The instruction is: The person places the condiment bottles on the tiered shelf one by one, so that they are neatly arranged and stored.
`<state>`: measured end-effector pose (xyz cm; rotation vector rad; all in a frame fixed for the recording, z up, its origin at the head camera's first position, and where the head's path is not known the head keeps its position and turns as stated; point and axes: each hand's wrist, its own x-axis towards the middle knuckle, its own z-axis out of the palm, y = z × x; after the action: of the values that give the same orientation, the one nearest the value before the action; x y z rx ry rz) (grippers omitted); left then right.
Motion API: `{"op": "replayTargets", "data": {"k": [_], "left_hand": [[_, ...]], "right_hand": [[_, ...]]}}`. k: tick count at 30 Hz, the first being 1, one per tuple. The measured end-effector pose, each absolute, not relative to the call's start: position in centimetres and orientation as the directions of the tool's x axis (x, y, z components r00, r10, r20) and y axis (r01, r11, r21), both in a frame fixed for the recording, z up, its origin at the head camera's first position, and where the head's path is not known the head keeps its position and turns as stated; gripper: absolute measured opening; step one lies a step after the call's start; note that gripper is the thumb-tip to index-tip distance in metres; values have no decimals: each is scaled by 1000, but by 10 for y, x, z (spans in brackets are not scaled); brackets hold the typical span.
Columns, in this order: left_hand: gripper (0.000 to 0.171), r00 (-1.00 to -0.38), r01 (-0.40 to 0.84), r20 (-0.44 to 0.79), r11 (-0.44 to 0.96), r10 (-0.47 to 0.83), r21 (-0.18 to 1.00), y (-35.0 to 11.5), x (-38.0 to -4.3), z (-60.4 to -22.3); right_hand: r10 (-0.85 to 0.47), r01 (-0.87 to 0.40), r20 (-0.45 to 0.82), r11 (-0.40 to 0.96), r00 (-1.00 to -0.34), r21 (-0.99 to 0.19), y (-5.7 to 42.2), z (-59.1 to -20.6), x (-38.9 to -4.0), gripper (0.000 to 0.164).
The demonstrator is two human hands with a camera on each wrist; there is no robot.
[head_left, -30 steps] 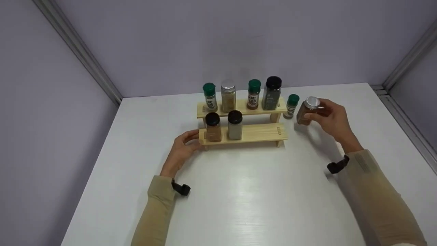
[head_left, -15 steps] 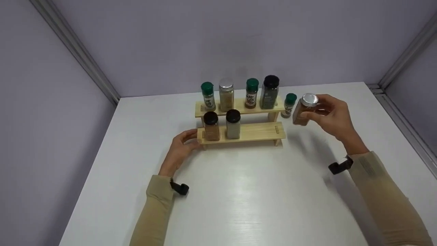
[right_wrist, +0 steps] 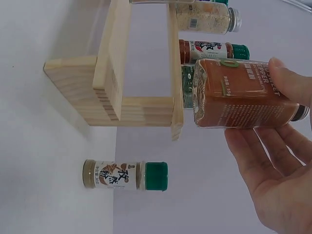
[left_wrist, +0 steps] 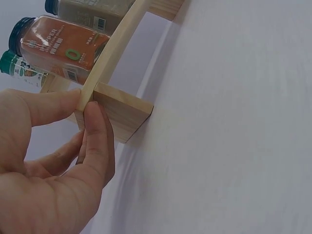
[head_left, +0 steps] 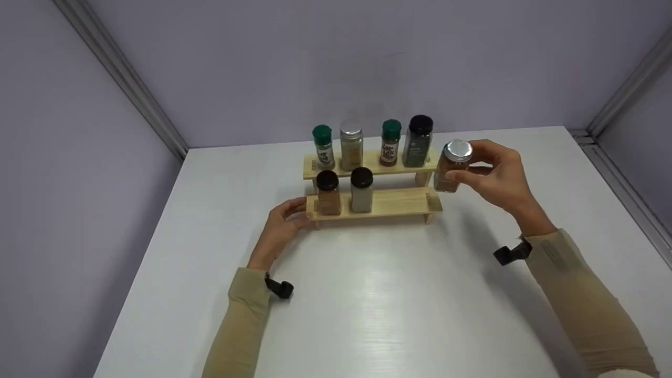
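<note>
My right hand (head_left: 499,181) holds a spice jar (right_wrist: 239,92) of reddish-brown powder with a silver lid. It is raised beside the right end of a two-tier wooden spice rack (head_left: 401,202), tilted slightly in the head view. At the rack's left end, my left hand (head_left: 278,231) pinches the edge of the lower shelf between thumb and fingers. Two black-capped jars stand there: one orange-brown (head_left: 329,202), one pale grey (head_left: 361,199). On the upper shelf are two green-capped bottles, a silver-lidded jar (head_left: 352,152) and a black-capped dark jar (head_left: 418,147).
A small green-capped bottle (right_wrist: 119,175) stands on the white table (head_left: 341,315) right of the rack; the held jar and right hand hide it in the head view. A pale wall (head_left: 262,68) rises behind the table, with metal frame rails at both sides.
My right hand has lifted the silver-lidded jar and carried it left to the rack's right end, covering the small green-capped bottle. My left hand stays at the lower shelf's end.
</note>
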<state>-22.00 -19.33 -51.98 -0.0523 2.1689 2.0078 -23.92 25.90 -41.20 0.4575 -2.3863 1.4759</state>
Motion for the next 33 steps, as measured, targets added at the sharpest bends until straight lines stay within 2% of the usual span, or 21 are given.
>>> {"op": "replayTargets", "data": {"k": [21,33], "left_hand": [[53,-984,-146,-156,109,89,983,-194,-222,-520],[52,-980,-159,-171,120,100,980,-195,-221,-520]], "right_hand": [[-177,-457,421,381,-890,-804,217,-412,-243,50],[-247,-422,348,388,-904,-819,194,-432,-246,51]]}}
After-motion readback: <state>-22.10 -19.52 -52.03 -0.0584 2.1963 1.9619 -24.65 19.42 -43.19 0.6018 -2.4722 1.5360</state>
